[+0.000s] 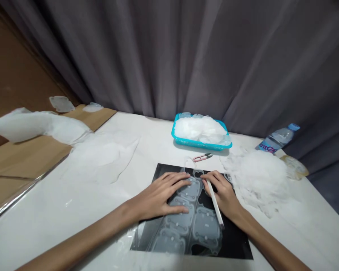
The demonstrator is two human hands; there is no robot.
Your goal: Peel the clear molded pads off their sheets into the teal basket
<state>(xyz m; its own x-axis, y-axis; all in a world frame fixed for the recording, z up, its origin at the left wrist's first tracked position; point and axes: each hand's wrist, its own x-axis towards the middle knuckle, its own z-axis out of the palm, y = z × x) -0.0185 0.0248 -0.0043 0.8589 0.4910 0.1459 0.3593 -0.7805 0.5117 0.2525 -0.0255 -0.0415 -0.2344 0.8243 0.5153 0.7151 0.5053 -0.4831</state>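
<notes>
On the left of the work, my left hand lies spread out, palm down, fingers loose and gripping nothing, resting on a see-through sheet with cloudy shapes in it. The sheet lies on a black mat, right under the hands, and its long way runs from near me toward the far edge of the mat. Just to the right, my right hand pinches a thin white stick between thumb and fingers. The stick's top is up by the fingertips, near the far edge of the mat, and it slants down toward me and a bit right. So the right hand is the nearer one to the stick, and the left hand is beside it, not touching it. From here I can't tell if the stick's tip touches the sheet. Around them, from the left, I see brown cardboard, a puffy white bag, the white table, a gray curtain behind, small pink snips, a blue tray full of white fluff, a big fluffy heap, and a water bottle leaning over.
</notes>
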